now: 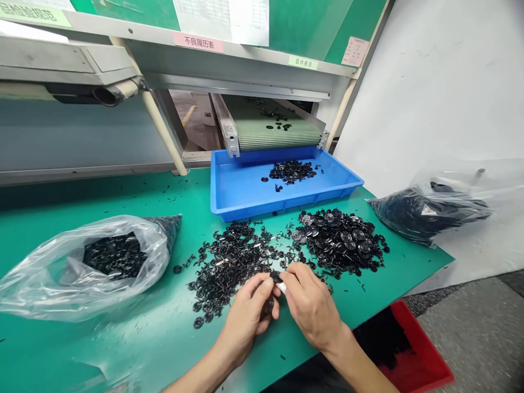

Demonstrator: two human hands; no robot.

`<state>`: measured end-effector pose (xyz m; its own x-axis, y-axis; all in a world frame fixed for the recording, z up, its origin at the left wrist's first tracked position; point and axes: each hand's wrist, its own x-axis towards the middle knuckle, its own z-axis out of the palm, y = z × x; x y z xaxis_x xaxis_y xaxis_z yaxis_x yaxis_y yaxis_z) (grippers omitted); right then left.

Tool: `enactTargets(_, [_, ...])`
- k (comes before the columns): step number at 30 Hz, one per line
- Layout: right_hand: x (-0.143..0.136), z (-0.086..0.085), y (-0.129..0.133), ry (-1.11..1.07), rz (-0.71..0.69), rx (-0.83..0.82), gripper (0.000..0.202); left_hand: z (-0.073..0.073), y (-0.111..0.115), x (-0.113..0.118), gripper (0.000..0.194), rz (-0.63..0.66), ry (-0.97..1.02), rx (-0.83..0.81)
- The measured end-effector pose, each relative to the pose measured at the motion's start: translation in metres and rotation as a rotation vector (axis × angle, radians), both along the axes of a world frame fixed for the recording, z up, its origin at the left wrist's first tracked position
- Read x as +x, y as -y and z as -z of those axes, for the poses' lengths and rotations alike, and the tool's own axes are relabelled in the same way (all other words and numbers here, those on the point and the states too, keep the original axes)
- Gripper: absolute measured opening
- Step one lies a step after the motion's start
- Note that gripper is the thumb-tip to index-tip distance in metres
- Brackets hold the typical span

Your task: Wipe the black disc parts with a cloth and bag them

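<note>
My left hand (250, 310) is closed around dark round plastic parts (267, 307), some tucked in the palm. Between its thumb and fingertips sticks out a small black plastic part (275, 277). The fingers of my right hand (311, 307) pinch at the near edge of that part, so both hands meet there. Under the right fingertips shows a small white piece (281, 287); its kind I cannot make out. Just beyond my hands spreads a loose pile of small black plastic pieces (229, 262). To its right lies a heap of black round discs (344, 240).
A blue tray (286, 204) holding black parts stands below the end of a green conveyor belt (278, 136). Clear bags of black pieces lie left (158, 267) and right (434, 213). A red bin (426, 349) sits beneath the green table's (164, 349) right edge.
</note>
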<state>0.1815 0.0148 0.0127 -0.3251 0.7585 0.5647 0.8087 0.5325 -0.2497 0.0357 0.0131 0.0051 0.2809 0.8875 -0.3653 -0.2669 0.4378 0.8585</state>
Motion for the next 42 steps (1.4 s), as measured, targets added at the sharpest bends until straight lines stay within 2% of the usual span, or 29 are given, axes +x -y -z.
enactTargets(4, [0.000,0.003,0.001,0.027,0.022,0.018,0.029,-0.001,0.000,0.001,0.033,0.011,-0.034,0.008])
enactTargets(7, [0.010,-0.003,0.004,0.028,-0.063,-0.147,0.028,-0.001,-0.001,0.001,0.026,0.004,-0.057,-0.024])
enactTargets(9, [0.020,-0.012,0.004,0.027,-0.115,-0.281,0.039,-0.001,-0.004,0.000,0.021,-0.016,-0.086,-0.045])
enactTargets(11, [0.028,-0.021,0.004,-0.015,-0.102,-0.355,0.048,-0.004,-0.006,-0.001,0.019,-0.026,-0.124,-0.053])
enactTargets(14, [0.031,-0.032,-0.002,-0.123,-0.136,-0.416,0.045,-0.009,-0.007,-0.002,0.017,0.070,-0.218,0.004])
enactTargets(17, [0.027,-0.036,-0.010,-0.149,-0.299,-0.504,0.034,-0.015,-0.006,-0.005,0.021,0.214,-0.292,0.109])
enactTargets(20, [0.024,-0.034,-0.014,-0.194,-0.337,-0.560,0.031,-0.016,-0.006,-0.007,0.030,0.216,-0.261,0.101])
enactTargets(23, [0.020,-0.024,-0.011,-0.316,-0.223,-0.522,0.027,-0.012,-0.005,-0.008,0.038,0.199,-0.227,0.110])
enactTargets(26, [0.011,-0.011,-0.002,-0.393,-0.065,-0.386,0.022,-0.005,-0.002,-0.008,0.042,0.196,-0.239,0.146])
enactTargets(28, [0.005,-0.005,0.005,-0.395,-0.033,-0.336,0.023,-0.003,0.000,-0.007,0.040,0.157,-0.223,0.137])
enactTargets(31, [0.005,-0.004,0.008,-0.367,-0.124,-0.437,0.024,-0.003,-0.001,-0.009,0.037,0.121,-0.187,0.103])
enactTargets(35, [0.018,-0.015,0.000,-0.309,-0.226,-0.652,0.027,-0.008,-0.006,-0.013,0.035,0.219,-0.177,0.085])
enactTargets(39, [0.023,-0.023,-0.010,-0.226,-0.348,-0.682,0.029,-0.009,-0.009,-0.016,0.032,0.276,-0.195,0.070])
enactTargets(42, [0.020,-0.018,-0.012,-0.285,-0.367,-0.671,0.025,-0.005,-0.008,-0.016,0.033,0.267,-0.191,0.065])
